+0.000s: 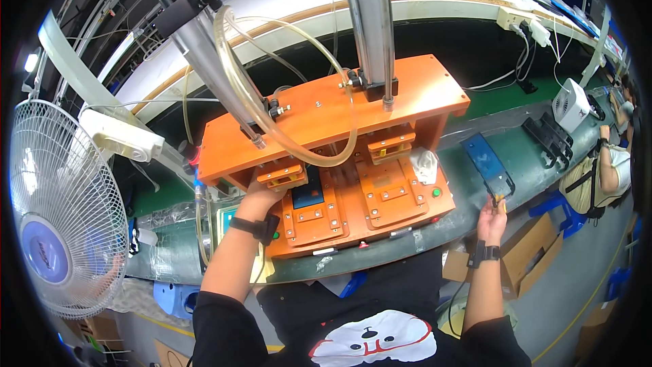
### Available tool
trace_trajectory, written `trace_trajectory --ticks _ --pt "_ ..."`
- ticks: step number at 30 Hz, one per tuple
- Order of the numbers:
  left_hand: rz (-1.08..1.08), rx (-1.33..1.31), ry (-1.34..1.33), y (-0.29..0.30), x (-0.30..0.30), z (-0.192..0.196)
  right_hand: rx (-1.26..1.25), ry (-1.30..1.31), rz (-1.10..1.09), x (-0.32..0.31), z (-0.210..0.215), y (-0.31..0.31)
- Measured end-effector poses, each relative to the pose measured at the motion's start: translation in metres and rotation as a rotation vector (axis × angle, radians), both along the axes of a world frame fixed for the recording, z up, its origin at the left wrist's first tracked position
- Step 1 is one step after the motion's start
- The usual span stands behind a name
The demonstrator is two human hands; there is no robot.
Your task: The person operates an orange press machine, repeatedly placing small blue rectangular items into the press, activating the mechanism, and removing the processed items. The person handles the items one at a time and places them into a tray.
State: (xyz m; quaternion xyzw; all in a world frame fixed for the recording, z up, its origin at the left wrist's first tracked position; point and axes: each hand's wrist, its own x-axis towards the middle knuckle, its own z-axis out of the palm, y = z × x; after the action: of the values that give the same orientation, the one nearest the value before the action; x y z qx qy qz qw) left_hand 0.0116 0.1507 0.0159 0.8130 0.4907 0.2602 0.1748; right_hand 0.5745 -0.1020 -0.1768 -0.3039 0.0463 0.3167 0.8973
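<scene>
Presswork at an orange pneumatic fixture (326,112) fills the view: its top plate carries two steel cylinders (370,20) and one loop of clear hose (285,129), and its lower deck has two stations side by side. One dark blue-faced panel (308,194) sits seated in the left station; the right station (390,190) looks bare. One white fan (64,211) stands at the left, and one green belt (502,146) runs behind and to the right. The left hand (261,194) rests against the fixture's left edge just beside the loaded station; whether its fingers close on anything is hidden. The right hand (494,212) pinches the lower end of a second dark panel (485,163), held flat over the belt, well apart from the fixture. So two panels, two hands, two wrist straps. To handle this well, I judge the held panel should stay gripped by its edge, level, and both hands should be kept clear of the press heads.
</scene>
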Motion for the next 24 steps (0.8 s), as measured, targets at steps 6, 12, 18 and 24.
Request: trace_trajectory --ticks 6,12,18,24 --pt "-0.027 -0.123 -0.041 0.003 0.012 0.017 -0.074 -0.134 0.093 -0.010 0.003 0.042" --pt "-0.044 -0.125 0.071 -0.025 0.005 0.023 -0.769 -0.471 0.511 -0.012 0.063 0.042" --pt "-0.029 -0.031 -0.201 -0.121 -0.009 0.018 -1.268 -1.334 0.467 0.014 0.117 0.057" --pt "-0.004 0.148 -0.358 -0.146 -0.013 -0.036 -0.548 -1.642 0.484 -0.001 0.135 0.185"
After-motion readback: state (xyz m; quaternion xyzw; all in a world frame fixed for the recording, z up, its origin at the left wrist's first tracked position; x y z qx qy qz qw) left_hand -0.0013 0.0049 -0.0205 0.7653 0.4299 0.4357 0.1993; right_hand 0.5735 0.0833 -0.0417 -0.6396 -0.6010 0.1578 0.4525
